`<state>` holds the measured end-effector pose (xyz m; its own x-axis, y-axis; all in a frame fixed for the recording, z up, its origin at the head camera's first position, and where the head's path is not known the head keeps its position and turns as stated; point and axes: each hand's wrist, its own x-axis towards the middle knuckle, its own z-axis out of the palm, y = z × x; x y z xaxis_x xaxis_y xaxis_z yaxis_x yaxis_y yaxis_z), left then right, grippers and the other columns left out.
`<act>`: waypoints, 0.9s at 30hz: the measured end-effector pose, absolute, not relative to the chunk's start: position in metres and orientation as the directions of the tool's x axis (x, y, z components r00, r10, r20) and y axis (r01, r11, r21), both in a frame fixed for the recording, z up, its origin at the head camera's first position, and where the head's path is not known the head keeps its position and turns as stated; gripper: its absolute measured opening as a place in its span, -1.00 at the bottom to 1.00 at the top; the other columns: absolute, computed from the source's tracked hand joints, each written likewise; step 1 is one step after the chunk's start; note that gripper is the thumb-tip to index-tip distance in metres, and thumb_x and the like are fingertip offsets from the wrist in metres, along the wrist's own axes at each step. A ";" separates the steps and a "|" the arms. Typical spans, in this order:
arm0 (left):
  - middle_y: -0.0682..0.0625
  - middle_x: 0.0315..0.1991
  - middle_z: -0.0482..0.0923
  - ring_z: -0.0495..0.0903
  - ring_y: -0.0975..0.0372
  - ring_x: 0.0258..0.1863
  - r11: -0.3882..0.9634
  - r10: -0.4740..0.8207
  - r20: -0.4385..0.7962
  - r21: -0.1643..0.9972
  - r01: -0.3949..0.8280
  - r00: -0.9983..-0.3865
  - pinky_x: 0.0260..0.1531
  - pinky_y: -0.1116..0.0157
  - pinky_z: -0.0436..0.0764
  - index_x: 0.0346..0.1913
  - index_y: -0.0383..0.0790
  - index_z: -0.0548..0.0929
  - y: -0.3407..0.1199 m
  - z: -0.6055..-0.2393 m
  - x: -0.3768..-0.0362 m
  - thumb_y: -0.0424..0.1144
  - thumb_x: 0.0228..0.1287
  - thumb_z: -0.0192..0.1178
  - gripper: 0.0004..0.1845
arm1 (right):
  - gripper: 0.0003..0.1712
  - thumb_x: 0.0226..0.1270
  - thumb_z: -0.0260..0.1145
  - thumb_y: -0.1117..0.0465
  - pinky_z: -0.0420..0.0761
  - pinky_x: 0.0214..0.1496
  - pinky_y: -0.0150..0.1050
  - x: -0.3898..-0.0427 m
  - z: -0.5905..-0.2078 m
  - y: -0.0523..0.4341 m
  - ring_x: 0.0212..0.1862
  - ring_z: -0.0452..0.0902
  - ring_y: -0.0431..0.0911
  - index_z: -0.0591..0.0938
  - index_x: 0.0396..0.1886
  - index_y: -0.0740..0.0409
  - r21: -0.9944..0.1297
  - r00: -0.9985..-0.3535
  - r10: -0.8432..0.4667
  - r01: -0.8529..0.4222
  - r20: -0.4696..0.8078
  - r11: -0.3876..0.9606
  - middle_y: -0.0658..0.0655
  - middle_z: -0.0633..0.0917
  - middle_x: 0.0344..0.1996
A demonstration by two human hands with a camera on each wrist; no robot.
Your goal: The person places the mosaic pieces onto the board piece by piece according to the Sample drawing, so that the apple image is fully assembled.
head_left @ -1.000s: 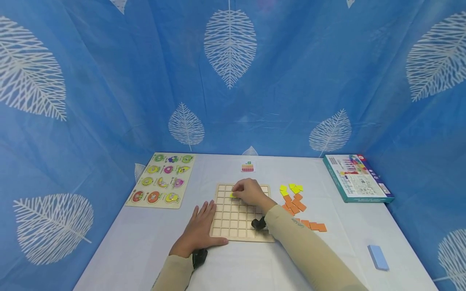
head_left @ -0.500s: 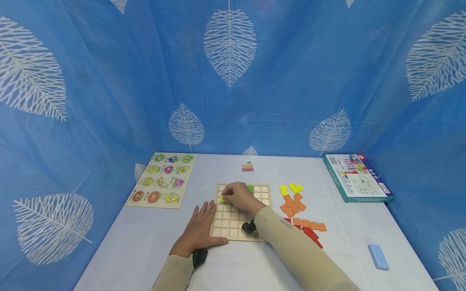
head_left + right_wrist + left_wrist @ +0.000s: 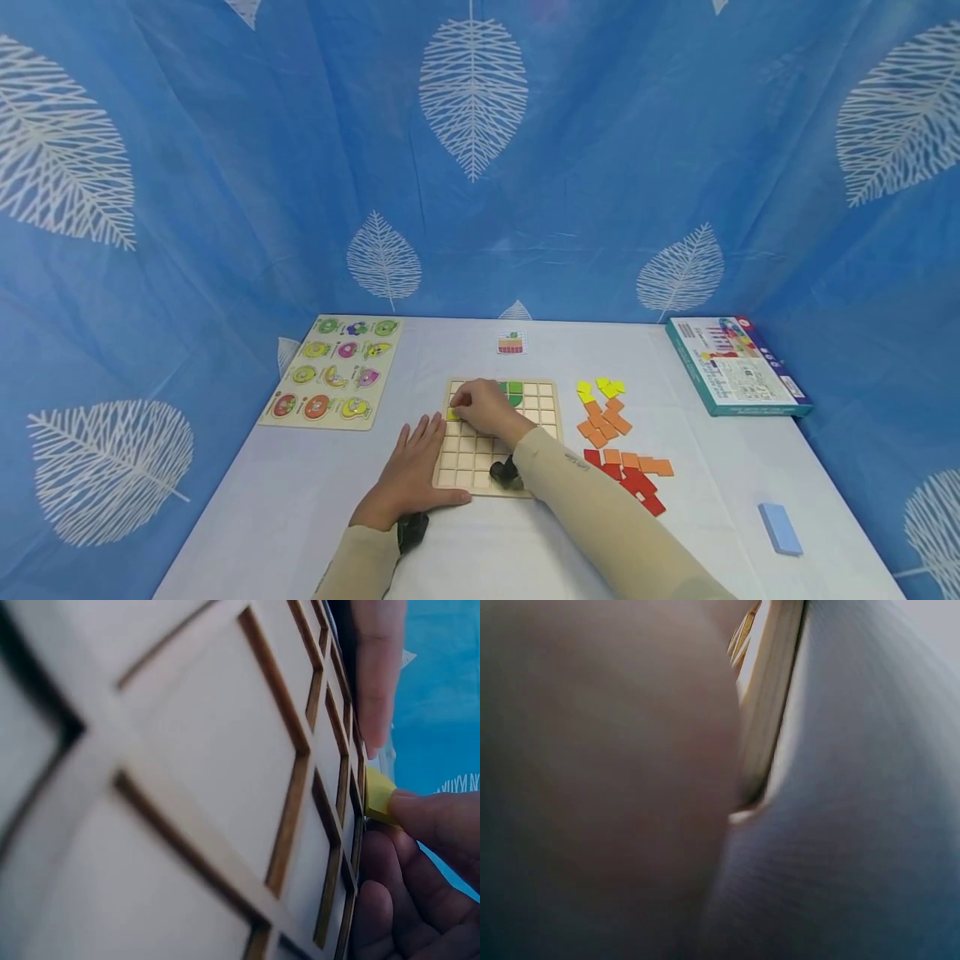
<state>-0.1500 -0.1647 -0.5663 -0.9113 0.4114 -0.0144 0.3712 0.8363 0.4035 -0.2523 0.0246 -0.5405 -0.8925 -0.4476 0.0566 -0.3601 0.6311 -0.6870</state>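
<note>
Tile (image 3: 379,793), yellow one, is pinched by the right hand (image 3: 483,407) at the left column of the gridded board (image 3: 465,461); its left edge's touched by the left hand (image 3: 408,471), thumb spread way out.

My right hand (image 3: 486,409) has carried a yellow tile (image 3: 379,793) from eleven o'clock on the board (image 3: 465,463) to ten, uncovering green pieces (image 3: 516,388) at one and red tiles (image 3: 639,481) farther out, between three and four.
</note>
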 end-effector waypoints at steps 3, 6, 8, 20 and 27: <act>-0.22 0.67 -0.01 -0.09 -0.10 0.64 0.838 0.411 -0.020 0.403 0.369 -0.911 0.56 -0.16 -0.18 0.67 -0.40 0.06 -0.165 -0.567 -0.150 0.60 -0.03 0.36 0.46 | -0.94 0.43 0.47 0.28 0.65 -0.01 -0.19 -0.252 -0.542 0.023 -0.19 0.65 -0.21 0.82 -0.22 0.02 -0.679 -0.898 -0.438 -0.348 0.043 0.647 -0.12 0.74 -0.31; -0.20 0.68 -0.03 -0.10 -0.08 0.65 0.843 0.406 -0.027 0.398 0.363 -0.913 0.56 -0.14 -0.20 0.68 -0.36 0.05 -0.164 -0.567 -0.150 0.62 -0.04 0.34 0.46 | -0.94 0.44 0.46 0.28 0.65 0.01 -0.18 -0.252 -0.544 0.022 -0.16 0.65 -0.19 0.82 -0.22 0.03 -0.676 -0.901 -0.431 -0.342 0.040 0.652 -0.12 0.74 -0.31; -0.19 0.68 -0.02 -0.09 -0.08 0.65 0.845 0.402 -0.023 0.395 0.361 -0.915 0.56 -0.14 -0.20 0.68 -0.35 0.06 -0.164 -0.567 -0.150 0.63 -0.04 0.33 0.46 | -0.94 0.44 0.46 0.29 0.65 0.03 -0.17 -0.251 -0.543 0.021 -0.15 0.65 -0.18 0.82 -0.22 0.05 -0.677 -0.903 -0.428 -0.342 0.044 0.652 -0.10 0.74 -0.30; -0.19 0.68 -0.02 -0.09 -0.08 0.65 0.846 0.403 -0.022 0.391 0.363 -0.915 0.56 -0.14 -0.18 0.68 -0.36 0.06 -0.164 -0.567 -0.151 0.61 -0.03 0.34 0.45 | -0.93 0.44 0.45 0.32 0.66 0.03 -0.15 -0.250 -0.543 0.018 -0.11 0.65 -0.11 0.85 -0.19 0.13 -0.623 -0.901 -0.432 -0.367 0.052 0.691 -0.02 0.72 -0.25; -0.22 0.67 -0.01 -0.07 -0.11 0.64 0.838 0.409 -0.017 0.402 0.368 -0.912 0.55 -0.17 -0.16 0.67 -0.39 0.08 -0.165 -0.565 -0.150 0.58 -0.01 0.37 0.44 | -0.90 0.47 0.43 0.32 0.67 0.06 -0.16 -0.247 -0.543 0.018 -0.05 0.67 -0.07 0.85 -0.14 0.16 -0.632 -0.906 -0.422 -0.344 0.029 0.695 0.02 0.74 -0.21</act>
<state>-0.1498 -0.1647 -0.5652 -0.9123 0.4091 -0.0174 0.3683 0.8384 0.4018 -0.2474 0.0175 -0.5428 -0.9060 -0.4223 0.0294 -0.3443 0.6946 -0.6316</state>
